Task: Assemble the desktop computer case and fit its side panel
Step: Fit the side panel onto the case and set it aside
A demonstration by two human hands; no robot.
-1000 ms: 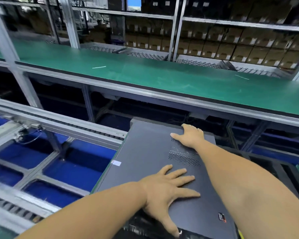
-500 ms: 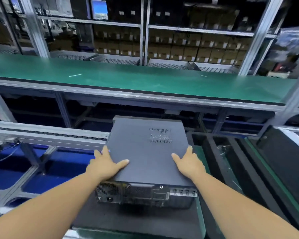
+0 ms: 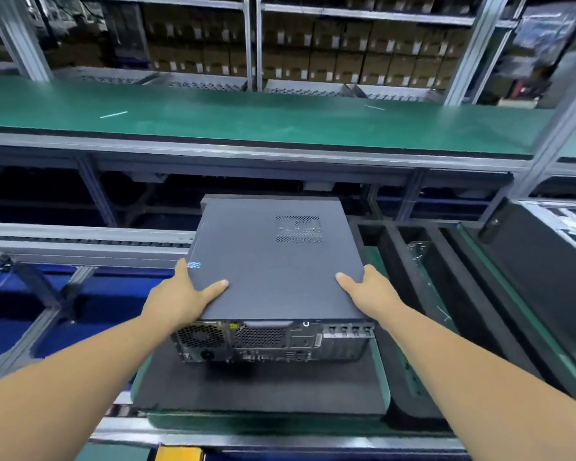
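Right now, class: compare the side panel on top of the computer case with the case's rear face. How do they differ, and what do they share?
The side panel faces up, flat and plain dark grey; the rear face faces the camera, crowded with ports and slots. The panel carries one vent grille; the rear face shows two meshed openings. The left hand and the right hand grip the panel's edges, not the rear face. Both belong to the same case.
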